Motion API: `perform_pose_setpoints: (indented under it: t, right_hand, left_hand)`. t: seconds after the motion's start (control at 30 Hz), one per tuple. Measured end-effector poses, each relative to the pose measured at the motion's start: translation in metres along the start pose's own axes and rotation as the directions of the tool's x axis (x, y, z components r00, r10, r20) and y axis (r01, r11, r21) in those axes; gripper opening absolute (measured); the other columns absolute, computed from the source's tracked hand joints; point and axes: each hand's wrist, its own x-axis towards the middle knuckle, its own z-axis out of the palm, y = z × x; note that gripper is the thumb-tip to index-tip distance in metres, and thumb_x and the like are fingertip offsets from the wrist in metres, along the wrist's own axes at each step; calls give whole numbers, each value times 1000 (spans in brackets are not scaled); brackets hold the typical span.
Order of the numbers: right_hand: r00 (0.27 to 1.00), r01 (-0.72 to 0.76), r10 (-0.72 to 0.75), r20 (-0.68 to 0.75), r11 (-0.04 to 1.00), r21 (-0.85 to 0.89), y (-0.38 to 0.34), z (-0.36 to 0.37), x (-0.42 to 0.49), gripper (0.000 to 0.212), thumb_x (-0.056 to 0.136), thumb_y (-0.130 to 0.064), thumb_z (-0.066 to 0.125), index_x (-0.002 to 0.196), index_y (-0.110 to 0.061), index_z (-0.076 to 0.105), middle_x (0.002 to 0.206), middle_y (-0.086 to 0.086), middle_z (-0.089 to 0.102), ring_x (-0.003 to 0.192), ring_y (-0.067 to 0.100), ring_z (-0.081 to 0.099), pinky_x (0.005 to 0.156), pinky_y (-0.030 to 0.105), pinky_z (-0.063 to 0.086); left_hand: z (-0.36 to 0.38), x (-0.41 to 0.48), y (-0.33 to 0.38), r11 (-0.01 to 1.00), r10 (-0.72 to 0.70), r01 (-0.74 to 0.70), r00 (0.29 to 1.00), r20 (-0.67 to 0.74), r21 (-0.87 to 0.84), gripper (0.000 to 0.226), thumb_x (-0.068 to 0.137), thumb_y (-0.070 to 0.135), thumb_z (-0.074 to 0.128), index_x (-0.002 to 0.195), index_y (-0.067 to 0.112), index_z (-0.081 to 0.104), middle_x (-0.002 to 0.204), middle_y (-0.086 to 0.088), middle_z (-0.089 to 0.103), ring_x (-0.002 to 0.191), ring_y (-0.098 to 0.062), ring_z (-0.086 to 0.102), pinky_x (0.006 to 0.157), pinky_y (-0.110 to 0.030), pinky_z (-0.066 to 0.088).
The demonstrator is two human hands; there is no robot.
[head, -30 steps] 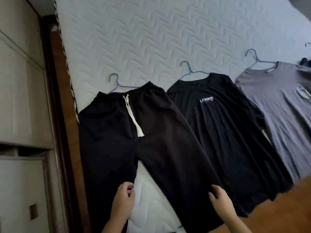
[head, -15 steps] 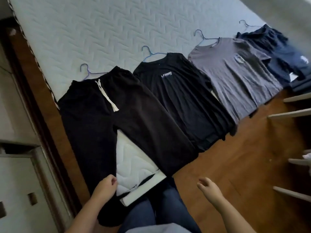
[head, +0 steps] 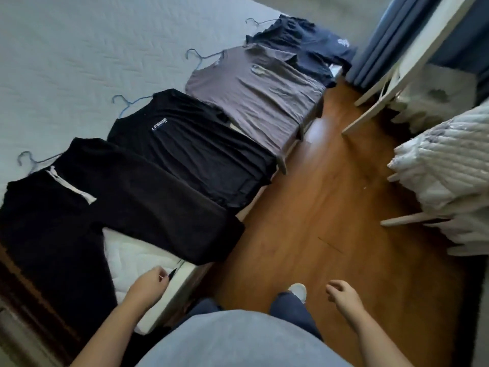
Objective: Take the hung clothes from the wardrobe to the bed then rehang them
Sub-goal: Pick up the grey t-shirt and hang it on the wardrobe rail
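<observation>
So four garments lie side by side along the edge of the bed, each on its own wire hanger: black drawstring trousers nearest, then a black T-shirt, a grey T-shirt and a navy garment at the far end. The trousers' hanger pokes out above the waistband, its hook lying flat on the mattress.

The left hand is loosely curled just above the mattress corner, near the trouser hem, apparently clamped on nothing, though blur makes that uncertain. The right hand hangs over the wooden floor, fingers spread and empty.

With everything laid out, rehanging looks next. Best to lift each piece by its hanger hook, not the cloth, so it stays seated.

The black T-shirt's chest print seems to read "LI-NING"; the other prints are unreadable.
</observation>
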Motion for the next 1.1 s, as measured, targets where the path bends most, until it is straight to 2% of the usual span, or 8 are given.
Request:
perform_pose_setpoints:
  t: [0.13, 0.3, 0.47, 0.67, 0.83, 0.9, 0.97, 1.1]
  right_hand:
    - [992, -113, 121, -38, 981, 156, 49, -90, 31, 31, 91, -9, 51, 119, 3, 53, 101, 16, 59, 86, 28, 57, 52, 25, 35]
    - [955, -258, 282, -88, 941, 220, 105, -188, 57, 31, 92, -7, 50, 119, 9, 51, 95, 18, 56, 64, 20, 51, 44, 21, 39]
    - [924, -358, 379, -53, 904, 235, 102, -224, 85, 31, 92, -6, 50, 117, 11, 52, 97, 22, 59, 65, 22, 50, 50, 23, 33]
    - [950, -310, 310, 37, 921, 236, 2, -236, 166, 31, 92, -9, 50, 119, 6, 53, 96, 16, 58, 64, 13, 50, 52, 21, 32]
    - [996, -81, 79, 50, 996, 28, -139, -267, 252, 28, 93, -13, 49, 117, 2, 54, 96, 11, 60, 66, 9, 53, 54, 20, 39]
    - [997, -6, 11, 78, 998, -68, -200, -284, 282, 29, 92, -16, 51, 116, 0, 56, 99, 12, 63, 79, 19, 61, 70, 28, 50]
    - [992, 85, -68, 107, 983, -160, -262, -298, 313, 31, 91, -20, 53, 116, -2, 57, 109, 11, 62, 102, 26, 60, 86, 33, 48]
    - [955, 287, -272, 116, 948, -137, -379, -318, 358, 23, 91, -21, 52, 111, -13, 58, 112, 4, 59, 113, 23, 55, 87, 27, 40]
  left_hand:
    - [32, -8, 107, 992, 77, -78, 997, 19, 100, 9, 90, 21, 43, 89, 18, 52, 103, -8, 65, 87, -21, 55, 74, -30, 42]
    - [70, -20, 280, 891, 351, -379, 925, 148, 250, 23, 93, 25, 43, 110, 15, 55, 111, -5, 62, 101, -21, 57, 81, -29, 45]
    - [74, -24, 404, 818, 525, -543, 840, 139, 189, 22, 93, 26, 44, 108, 15, 55, 97, 1, 61, 86, -16, 55, 78, -29, 45]
    - [45, 49, 435, 939, 338, -341, 939, 66, 48, 13, 90, 21, 49, 97, 17, 59, 98, -3, 65, 89, -18, 58, 76, -28, 45]
    - [-3, 134, 456, 979, 86, -81, 996, 17, -188, 12, 89, 17, 47, 85, 20, 58, 93, -4, 66, 86, -21, 60, 75, -34, 47]
    - [-20, 157, 472, 961, 16, -10, 1000, 17, -275, 15, 90, 16, 47, 80, 22, 57, 89, -5, 66, 82, -21, 62, 78, -38, 50]
    - [-35, 179, 494, 947, -13, 20, 1000, 23, -322, 15, 90, 16, 47, 81, 21, 57, 87, -5, 66, 79, -20, 62, 77, -38, 51]
    - [-61, 221, 550, 946, -35, 40, 999, 20, -323, 11, 88, 18, 47, 86, 19, 58, 88, -5, 65, 82, -22, 62, 80, -38, 51]
